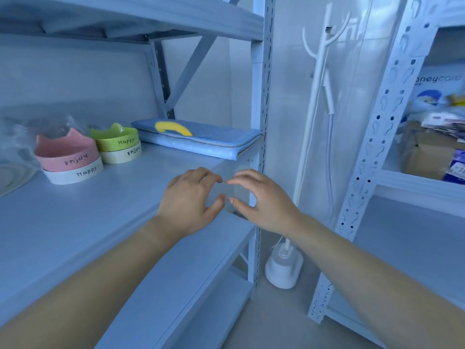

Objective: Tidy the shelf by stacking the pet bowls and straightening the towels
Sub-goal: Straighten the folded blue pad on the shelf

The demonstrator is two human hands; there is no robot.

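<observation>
**Empty hands over the shelf edge**

The left hand (191,197) and right hand (259,200) hover side by side over the front right corner of the shelf (100,210). Their fingers are loosely curled, the tips nearly meet, and they hold nothing. At 10 o'clock from the hands, a pink bowl (66,151) sits on a white bowl (75,173), beside a green bowl (117,139) on a cream bowl (123,155). At 12 o'clock lie the folded blue towels (201,141).

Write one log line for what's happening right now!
left hand: empty | right hand: empty | bowls: pink-on-white stack, green-on-cream stack | towels: folded pile
</observation>
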